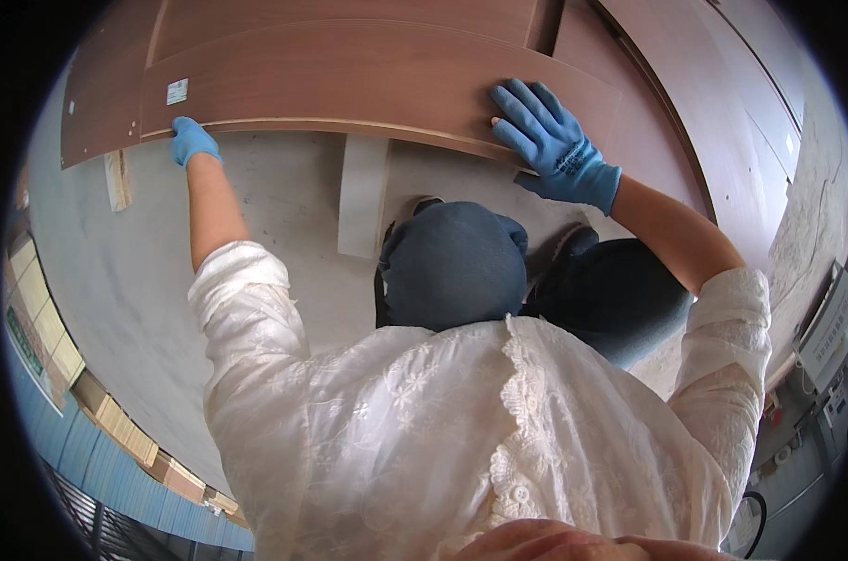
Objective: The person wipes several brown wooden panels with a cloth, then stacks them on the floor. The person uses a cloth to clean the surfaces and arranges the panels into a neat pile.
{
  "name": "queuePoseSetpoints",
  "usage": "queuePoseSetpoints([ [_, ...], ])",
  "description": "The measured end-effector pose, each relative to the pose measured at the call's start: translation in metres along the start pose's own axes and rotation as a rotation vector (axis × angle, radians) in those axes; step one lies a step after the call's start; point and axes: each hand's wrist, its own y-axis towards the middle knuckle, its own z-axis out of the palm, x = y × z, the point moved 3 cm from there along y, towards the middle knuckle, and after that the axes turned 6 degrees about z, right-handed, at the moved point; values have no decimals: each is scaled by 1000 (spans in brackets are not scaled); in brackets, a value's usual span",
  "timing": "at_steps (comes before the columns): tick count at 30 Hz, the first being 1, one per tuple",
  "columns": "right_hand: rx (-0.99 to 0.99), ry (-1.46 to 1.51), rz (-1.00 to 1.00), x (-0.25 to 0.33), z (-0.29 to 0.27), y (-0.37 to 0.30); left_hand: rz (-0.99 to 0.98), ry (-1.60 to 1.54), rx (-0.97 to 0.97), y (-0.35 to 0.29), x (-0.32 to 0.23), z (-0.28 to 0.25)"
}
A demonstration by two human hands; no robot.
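A long reddish-brown wooden panel (349, 79) lies across the far side, with a small white label (177, 91) near its left part. My left hand (195, 143), in a blue glove, is closed on the panel's near edge just below that label; its fingertips are partly hidden. My right hand (555, 145), also in a blue glove, rests on the panel's right part with its fingers stretched out. One fingertip shows bare through that glove.
More brown panels (639, 122) lie at the right, beside a paler board (723, 103). A light block-like support (363, 196) stands under the panel, and a wooden piece (118, 179) at the left. My knees are bent above the grey floor (274, 206).
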Motion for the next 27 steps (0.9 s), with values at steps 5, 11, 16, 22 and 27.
queuePoseSetpoints([
  [5, 15, -61, -43, 45, 0, -32, 1133, 314, -17, -98, -43, -75],
  [11, -41, -76, -41, 61, 14, -12, 1710, 219, 650, -238, -37, -58],
  [16, -96, -105, -54, 22, 13, -8, 1791, 257, 700, -260, -49, -12],
  [22, 12, -89, -29, 6, -28, -16, 1818, 139, 653, -276, -80, -10],
  [27, 3, 38, -35, -51, -84, -36, 1773, 147, 736, -310, -132, 1],
])
